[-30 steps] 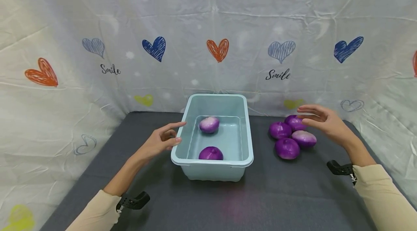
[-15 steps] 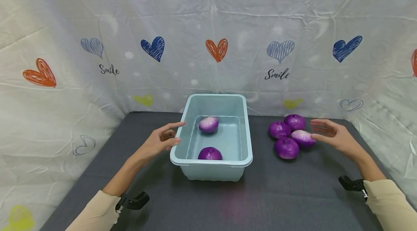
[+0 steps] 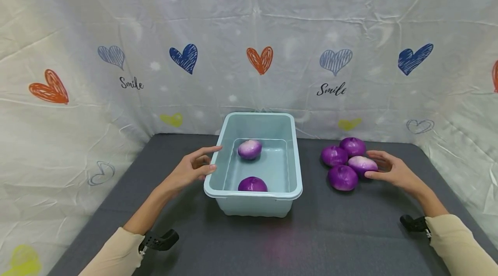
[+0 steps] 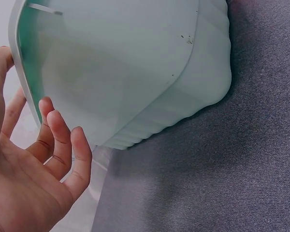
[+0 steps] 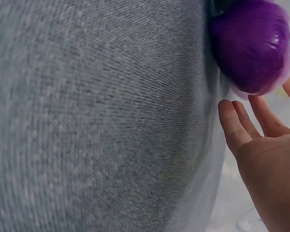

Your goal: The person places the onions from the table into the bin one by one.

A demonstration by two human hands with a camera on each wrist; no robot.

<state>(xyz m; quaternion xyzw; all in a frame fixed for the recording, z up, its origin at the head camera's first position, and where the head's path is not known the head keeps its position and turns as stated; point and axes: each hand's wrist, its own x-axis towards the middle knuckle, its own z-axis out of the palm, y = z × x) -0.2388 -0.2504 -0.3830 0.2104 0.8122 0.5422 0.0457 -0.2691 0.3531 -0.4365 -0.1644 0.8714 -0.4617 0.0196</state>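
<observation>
In the head view my left hand (image 3: 188, 171) is at the left side of a pale blue plastic bin (image 3: 254, 203). Its thumb and forefinger touch the rim, while the other fingers bend loosely outside the wall, as the left wrist view shows. A white-and-purple onion (image 3: 362, 163) lies on the right of a small cluster. My right hand (image 3: 394, 175) reaches this onion from its right side, thumb in front and fingers behind, with the fingertips right at its skin. Close up, the purple onion (image 5: 253, 46) overlaps those fingertips in the right wrist view.
Beside the pale onion sit three darker onions: a front onion (image 3: 343, 177), a left onion (image 3: 333, 155) and a back onion (image 3: 352, 146). Inside the bin lie a far onion (image 3: 250, 149) and a near onion (image 3: 252, 184). A dark cloth (image 3: 249, 245) covers the table; a heart-printed curtain (image 3: 218, 90) hangs behind.
My right hand has drawn back from above the rear onion, come down on the right side, then moved left to the pale onion. The left hand stays at the bin's rim.
</observation>
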